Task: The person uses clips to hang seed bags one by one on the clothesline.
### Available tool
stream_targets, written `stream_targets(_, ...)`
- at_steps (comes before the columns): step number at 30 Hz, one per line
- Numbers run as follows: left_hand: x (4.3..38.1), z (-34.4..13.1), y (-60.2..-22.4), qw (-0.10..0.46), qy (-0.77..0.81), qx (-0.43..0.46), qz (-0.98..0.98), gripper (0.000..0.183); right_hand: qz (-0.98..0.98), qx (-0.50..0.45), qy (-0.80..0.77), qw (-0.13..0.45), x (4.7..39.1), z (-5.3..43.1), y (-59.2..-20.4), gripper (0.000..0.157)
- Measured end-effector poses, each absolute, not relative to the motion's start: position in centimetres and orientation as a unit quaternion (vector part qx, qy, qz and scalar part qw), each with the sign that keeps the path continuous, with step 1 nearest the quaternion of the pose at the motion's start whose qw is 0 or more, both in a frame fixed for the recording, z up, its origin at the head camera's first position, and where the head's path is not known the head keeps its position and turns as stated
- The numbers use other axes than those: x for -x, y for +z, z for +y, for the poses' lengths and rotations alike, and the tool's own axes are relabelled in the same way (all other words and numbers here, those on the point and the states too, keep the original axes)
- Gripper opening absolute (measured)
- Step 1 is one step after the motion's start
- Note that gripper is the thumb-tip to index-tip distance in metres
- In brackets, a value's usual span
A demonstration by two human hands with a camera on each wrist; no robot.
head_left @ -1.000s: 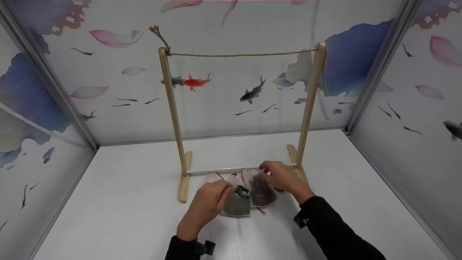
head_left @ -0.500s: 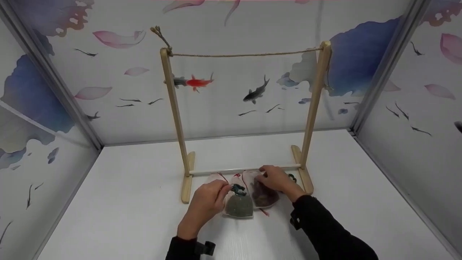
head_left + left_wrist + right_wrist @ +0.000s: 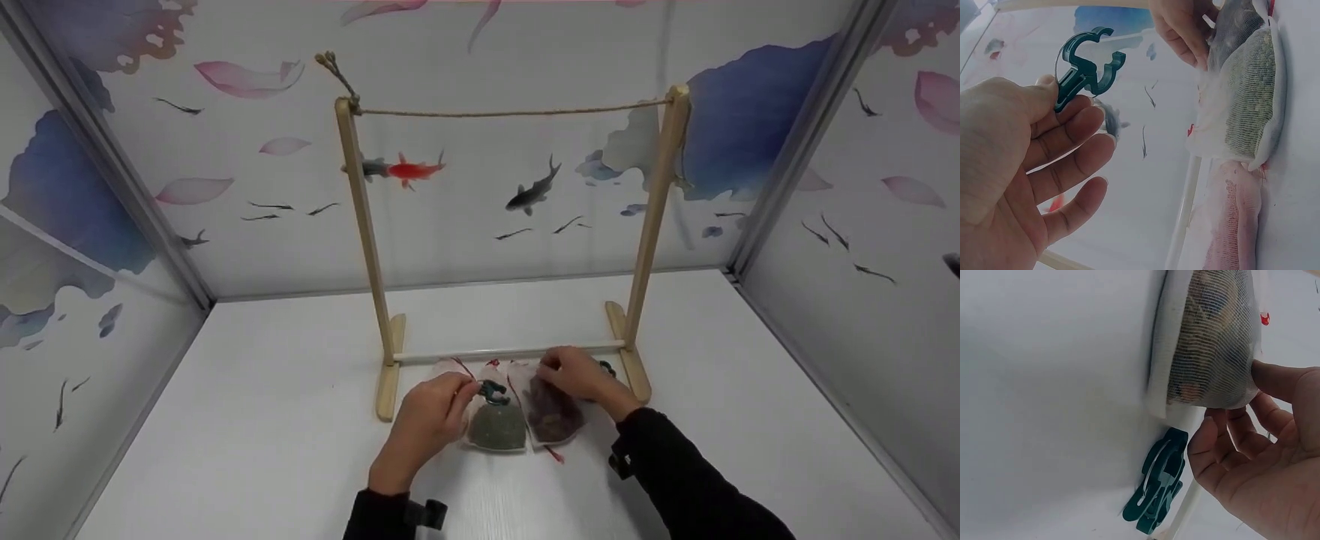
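The left hand (image 3: 431,412) pinched a clip (image 3: 1079,74); the right hand (image 3: 577,373) gripped the dark bag (image 3: 553,414). Step appeared to be taking up the bag; next called for a secure lift.

In the head view, the right hand (image 3: 577,373) hides part of the dark bag (image 3: 556,416) and, at its 3 o'clock, most of a second clip (image 3: 609,367). The left hand (image 3: 431,409) covers much of the pink bag (image 3: 448,367), cropped at 5 o'clock in the left wrist view.

White walls (image 3: 450,247) printed with fish (image 3: 534,189) and petals (image 3: 195,190); grey corner posts (image 3: 808,135); white tabletop (image 3: 292,420)
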State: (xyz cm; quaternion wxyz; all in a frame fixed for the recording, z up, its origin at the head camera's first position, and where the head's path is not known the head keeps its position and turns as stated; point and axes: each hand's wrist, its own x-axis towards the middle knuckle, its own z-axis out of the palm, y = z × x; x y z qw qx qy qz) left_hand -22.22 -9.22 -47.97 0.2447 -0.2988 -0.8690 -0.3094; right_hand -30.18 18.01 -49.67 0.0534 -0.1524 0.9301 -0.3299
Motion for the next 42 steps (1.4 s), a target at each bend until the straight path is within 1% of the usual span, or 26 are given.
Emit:
stream_targets(6, 22.2, -8.9, -48.1, 0.242, -0.319, 0.292, -0.869, 0.020, 0.914, 0.187, -0.356, 0.054, 29.3, 19.1, -48.2, 0.016)
stream_targets(10, 22.3, -8.8, -47.7, 0.225, -0.322, 0.280, -0.876, 0.021, 0.897, 0.228, -0.373, 0.066, 28.8, 19.7, -46.4, 0.019)
stream_targets(14, 22.8, -8.6, -45.6, 0.191, -0.316, 0.288, -0.884, 0.024, 0.889, 0.259, -0.372, 0.062, 28.4, 19.9, -44.3, 0.019)
stream_targets(16, 23.4, -8.5, -43.7, 0.188, -0.307, 0.305, -0.882, 0.024, 0.892, 0.260, -0.367, 0.054, 28.2, 20.0, -43.2, 0.017)
stream_targets(19, 24.3, -8.4, -40.4, 0.210, -0.290, 0.340, -0.870, 0.023, 0.900, 0.255, -0.352, 0.025, 27.9, 20.1, -41.5, 0.015)
stream_targets(21, 24.9, -8.4, -37.9, 0.238, -0.273, 0.362, -0.859, 0.022, 0.904, 0.253, -0.344, -0.008, 27.9, 20.3, -40.3, 0.014)
stream_targets(23, 25.5, -8.3, -35.4, 0.254, -0.257, 0.376, -0.853, 0.022, 0.906, 0.249, -0.340, -0.044, 28.0, 20.5, -38.9, 0.013)
stream_targets(25, 25.9, -8.2, -32.9, 0.264, -0.240, 0.385, -0.851, 0.023, 0.906, 0.245, -0.336, -0.078, 28.0, 20.7, -37.3, 0.013)
stream_targets(28, 26.6, -7.9, -29.7, 0.265, -0.219, 0.391, -0.854, 0.025, 0.901, 0.242, -0.344, -0.109, 28.0, 21.2, -34.7, 0.015)
stream_targets(31, 27.2, -7.5, -27.0, 0.268, -0.205, 0.390, -0.857, 0.028, 0.893, 0.242, -0.352, -0.139, 28.5, 21.6, -32.2, 0.015)
stream_targets(37, 28.9, -6.5, -22.2, 0.295, -0.200, 0.366, -0.860, 0.031, 0.882, 0.225, -0.363, -0.201, 29.7, 22.0, -27.5, 0.017)
stream_targets(42, 30.2, -5.6, -18.7, 0.341, -0.178, 0.333, -0.861, 0.034, 0.862, 0.200, -0.392, -0.251, 30.2, 22.4, -24.7, 0.023)
